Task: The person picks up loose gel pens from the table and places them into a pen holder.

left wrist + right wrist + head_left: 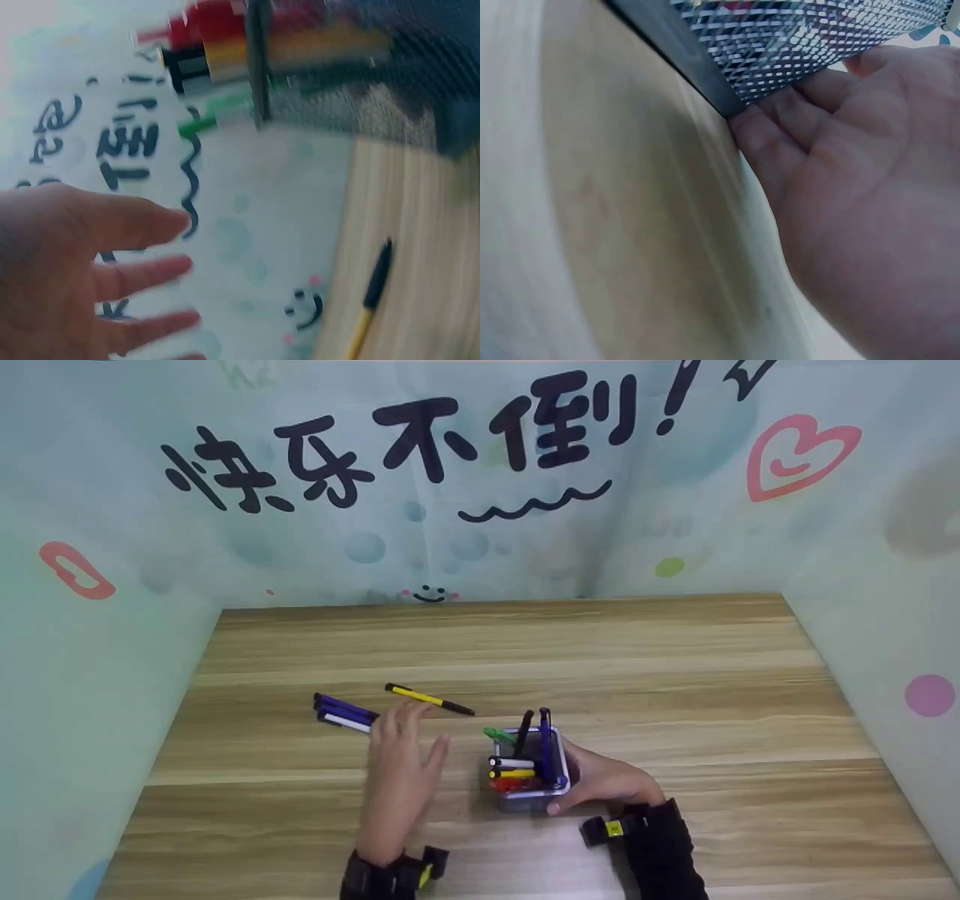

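Note:
A metal mesh pen holder (pixel 525 805) stands on the table with several pens in it, among them a black pen (pixel 523 735), a dark blue pen (pixel 545 750), a green one (pixel 499 735) and a red one (pixel 514 785). My right hand (pixel 611 781) grips its right side, thumb at the front; in the right wrist view the fingers touch the mesh wall (pixel 780 56) near its base. To the left, my left hand (pixel 397 776) is spread and holds nothing. Beyond its fingertips lie dark blue pens (pixel 346 708), a white pen (pixel 345 722) and a yellow pen (pixel 427 697).
The wood-grain table (pixel 637 660) is bounded by a printed backdrop (pixel 480 547) at the back and along both sides. Black straps with small cameras (pixel 435 859) sit on both wrists. The left wrist view is blurred.

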